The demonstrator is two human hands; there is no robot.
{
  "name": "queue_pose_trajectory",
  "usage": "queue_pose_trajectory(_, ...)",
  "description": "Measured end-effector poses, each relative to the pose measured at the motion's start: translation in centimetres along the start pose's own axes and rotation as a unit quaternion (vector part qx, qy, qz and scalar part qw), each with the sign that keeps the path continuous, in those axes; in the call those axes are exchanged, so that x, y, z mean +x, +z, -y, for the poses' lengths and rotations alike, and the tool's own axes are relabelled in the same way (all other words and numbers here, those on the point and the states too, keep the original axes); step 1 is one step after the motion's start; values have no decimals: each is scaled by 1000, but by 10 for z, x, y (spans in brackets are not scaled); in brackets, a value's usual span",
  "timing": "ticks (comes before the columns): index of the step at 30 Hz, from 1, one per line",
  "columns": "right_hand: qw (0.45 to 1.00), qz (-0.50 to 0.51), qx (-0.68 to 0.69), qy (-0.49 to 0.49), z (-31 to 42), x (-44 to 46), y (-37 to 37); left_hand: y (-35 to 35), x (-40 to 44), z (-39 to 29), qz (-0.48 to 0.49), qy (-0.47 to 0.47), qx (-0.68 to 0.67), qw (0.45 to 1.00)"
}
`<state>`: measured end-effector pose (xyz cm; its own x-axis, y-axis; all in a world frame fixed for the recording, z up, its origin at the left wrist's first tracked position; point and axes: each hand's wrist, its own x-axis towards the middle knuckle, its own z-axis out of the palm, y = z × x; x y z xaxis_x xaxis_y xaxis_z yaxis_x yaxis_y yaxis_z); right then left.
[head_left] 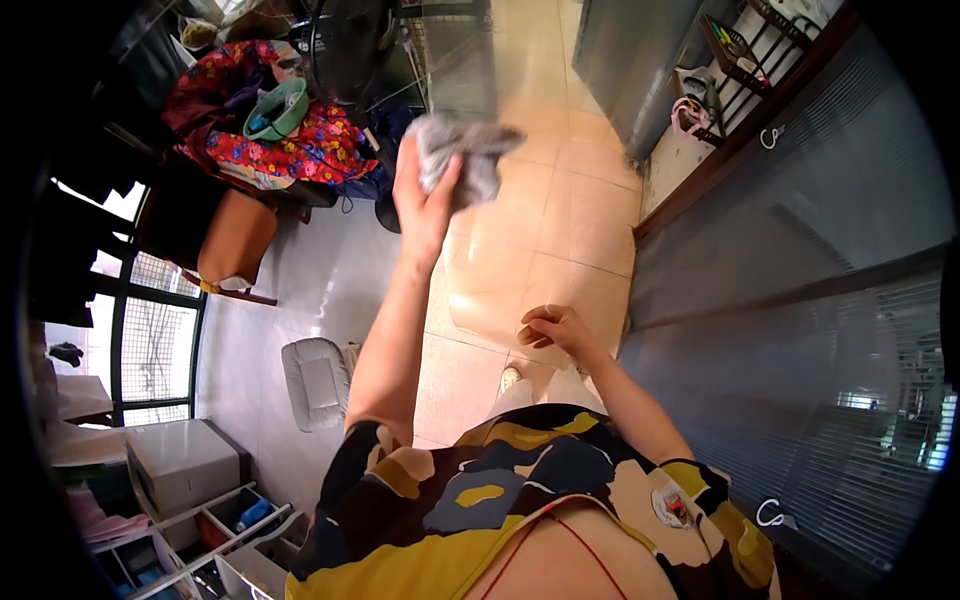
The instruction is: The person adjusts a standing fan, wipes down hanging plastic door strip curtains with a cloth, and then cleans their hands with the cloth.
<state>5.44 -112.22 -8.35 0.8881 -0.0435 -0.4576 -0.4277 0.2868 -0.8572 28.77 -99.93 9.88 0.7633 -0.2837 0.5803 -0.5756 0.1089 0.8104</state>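
My left hand [420,205] is raised and stretched forward, its fingers closed around a crumpled grey cloth [462,160]. The cloth bunches above the thumb and is a little blurred. Lower down, in front of my body, my right hand [556,330] hangs over the tiled floor [590,220]. Its fingers are loosely curled with a gap between them, and I see nothing in them.
Grey sliding panels [790,250] with white hooks run along the right. On the left are a brown chair [237,238], a grey cushion [316,384], a white cabinet [185,465] and a floral cloth [330,140] under a green basin [277,110]. A dark fan [350,45] stands ahead.
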Motion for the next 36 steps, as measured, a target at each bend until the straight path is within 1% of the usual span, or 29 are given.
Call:
queue_pose_trajectory(1, 1000, 7, -6, -3, -1, -2, 4, 10, 18, -4, 21, 84, 66, 994)
queue_pose_trajectory(3, 1000, 11, -2, 3, 7, -11, 14, 32, 45, 4, 65, 215, 189, 956)
queue_pose_trajectory(5, 1000, 18, 4, -1, 10, -16, 18, 60, 44, 44, 108, 240, 238, 935)
queue_pose_trajectory(7, 1000, 16, 16, -5, 17, -21, 16, 70, 16, 68, 228, 281, 286, 887)
queue_pose_trajectory(9, 999, 14, 33, -18, 21, -24, 11, 65, -23, 69, 318, 282, 260, 867)
queue_pose_trajectory(11, 999, 6, 52, -5, 22, -28, 1, 57, -72, 73, 343, 250, 195, 884)
queue_pose_trajectory(13, 999, -1, 51, 6, 23, -28, -6, 37, -115, 52, 400, 223, 193, 868)
queue_pose_trajectory(15, 999, -6, 29, 21, 18, -29, -12, 21, -154, 50, 409, 221, 197, 863)
queue_pose_trajectory(16, 1000, 3, 14, 7, 13, -28, -13, 12, -154, 30, 434, 208, 225, 848)
queue_pose_trajectory(19, 999, 24, 40, 13, 13, -30, -11, 18, -140, 22, 439, 237, 225, 837)
queue_pose_trajectory(20, 999, 23, 42, 18, 11, -29, -14, 23, -132, 28, 454, 243, 218, 829)
queue_pose_trajectory(23, 998, 44, 46, -4, 15, -35, -24, 55, -98, 27, 388, 305, 248, 833)
queue_pose_trajectory(25, 998, 51, 40, -2, 26, -41, -28, 81, -57, 35, 280, 350, 287, 846)
queue_pose_trajectory(27, 998, 57, 36, -5, 36, -50, -30, 97, -14, 30, 223, 302, 389, 841)
queue_pose_trajectory(29, 998, 61, 24, -9, 36, -55, -36, 110, 23, 20, 139, 229, 356, 895)
queue_pose_trajectory(31, 998, 66, 16, -7, 33, -59, -40, 121, 39, 3, 127, 204, 332, 912)
queue_pose_trajectory(32, 998, 67, 13, -9, 30, -59, -42, 129, 40, 0, 149, 215, 327, 908)
queue_pose_trajectory(35, 998, 63, -7, -13, 26, -58, -50, 142, 26, -13, 281, 318, 356, 833)
queue_pose_trajectory(36, 998, 53, -18, -12, 26, -58, -51, 144, 21, -24, 310, 336, 346, 819)
